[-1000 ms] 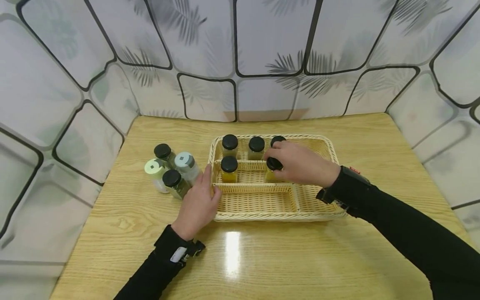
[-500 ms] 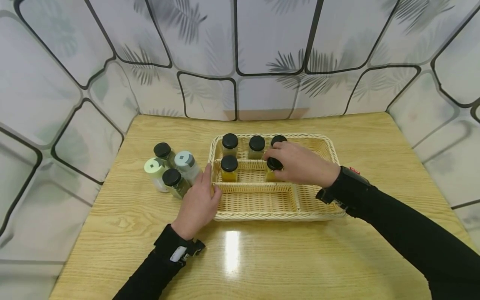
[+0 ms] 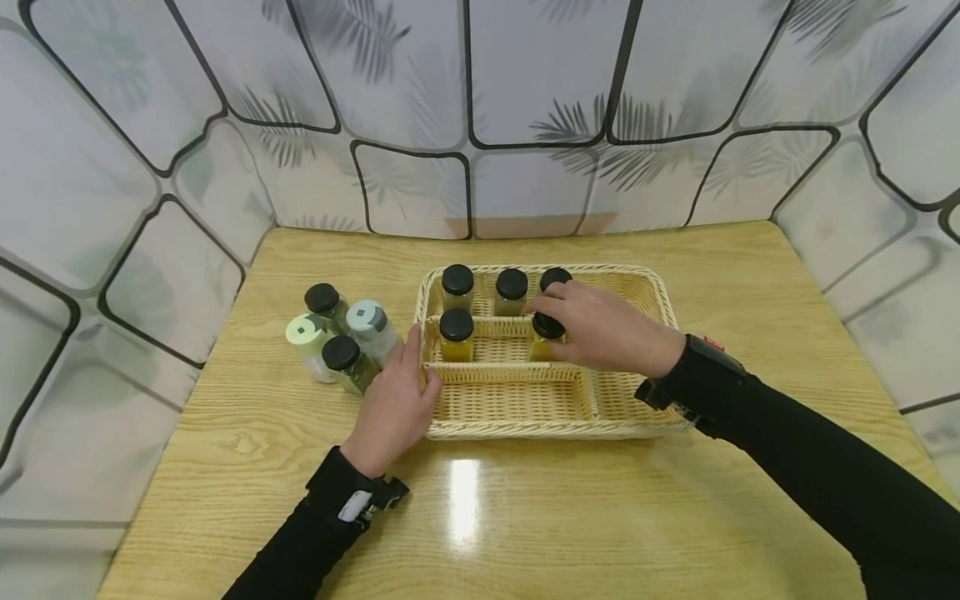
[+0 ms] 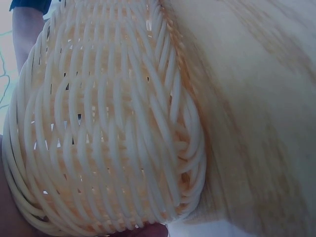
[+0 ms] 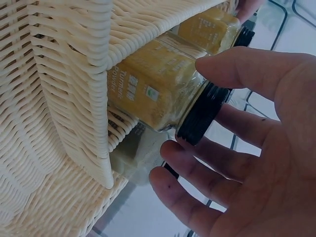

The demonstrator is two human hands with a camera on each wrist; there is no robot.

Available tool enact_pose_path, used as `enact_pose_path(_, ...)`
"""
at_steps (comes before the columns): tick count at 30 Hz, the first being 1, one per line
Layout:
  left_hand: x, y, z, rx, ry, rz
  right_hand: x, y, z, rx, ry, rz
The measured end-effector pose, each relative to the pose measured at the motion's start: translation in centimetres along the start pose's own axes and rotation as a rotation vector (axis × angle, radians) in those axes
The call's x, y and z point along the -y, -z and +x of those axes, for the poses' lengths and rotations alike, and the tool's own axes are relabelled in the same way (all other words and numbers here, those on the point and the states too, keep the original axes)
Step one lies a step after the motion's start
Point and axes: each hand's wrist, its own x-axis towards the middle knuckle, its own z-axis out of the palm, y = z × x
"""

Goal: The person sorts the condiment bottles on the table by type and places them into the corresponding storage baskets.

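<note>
A pale wicker basket (image 3: 540, 432) with several compartments stands on the table. My left hand (image 3: 393, 408) grips its left end; the left wrist view shows the woven wall (image 4: 103, 113) close up. Over the middle row, my right hand (image 3: 611, 329) holds a turmeric powder jar (image 5: 153, 81) near its black lid, thumb on one side and fingers on the other. The jar sits upright in the compartment, its lid partly hidden by the hand in the head view. At the left end of the same row is another yellow jar (image 3: 457, 337).
Three black-lidded jars stand in the basket's back row, among them one in the centre (image 3: 512, 292). Left of the basket, close to my left hand, several jars cluster, including a green-lidded one (image 3: 309, 337) and a pale-blue-lidded one (image 3: 371, 325). A patterned curtain (image 3: 540, 92) borders the table (image 3: 570, 517).
</note>
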Motion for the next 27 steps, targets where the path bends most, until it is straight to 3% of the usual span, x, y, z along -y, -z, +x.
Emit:
enact_pose_path(12, -0.2, -0.1, 0.2, 0.022, 0.018, 0.000, -0.9, 1.3, -2.3, -0.041, -0.064, 0.039)
enact_pose_path(17, -0.3, -0.1, 0.2, 0.023, 0.018, 0.002, -2.1, 1.7, -4.2, -0.073, -0.139, 0.036)
enact_pose_path(27, -0.1, 0.0, 0.1, 0.022, 0.016, 0.008, -4.4, 1.4, -7.7, -0.061, -0.288, 0.083)
